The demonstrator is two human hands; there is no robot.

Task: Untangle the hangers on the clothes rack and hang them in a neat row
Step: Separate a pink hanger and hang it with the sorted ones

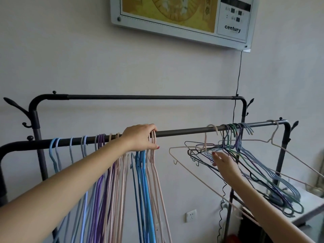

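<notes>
Resting on the dark metal front rail (184, 132) of the clothes rack, the left hand (140, 137) has its fingers curled over the top of the bar, and they seem to close round the hooks of the pale pink wire hangers (154, 165) hanging just beneath them; the thumb points right below the bar. The right hand (223, 163) reaches up from lower right with its fingers fairly straight and spread, the fingertips (214, 155) touching the tangled bunch of blue, green, purple and black wire hangers (249, 165); nothing is clearly pinched.

Left of the left hand, a sorted row of light blue, purple and pink hangers (98, 172) hangs straight down from the same rail, with bright blue hangers (142, 181) directly below the hand. The tangled bunch hooks onto the rail towards its right end and tilts out sideways. A large pale pink hanger (198, 176) juts out at its left, and another pale hanger (273, 135) hooks on near the rail's right corner.

Behind, a second dark rail (149, 97) runs parallel and higher. A framed wall calendar (229, 28) with the word "century" hangs on the white wall (87, 58), a thin black cord (238, 76) drops from it, and a white wall socket (191, 215) sits low down.
</notes>
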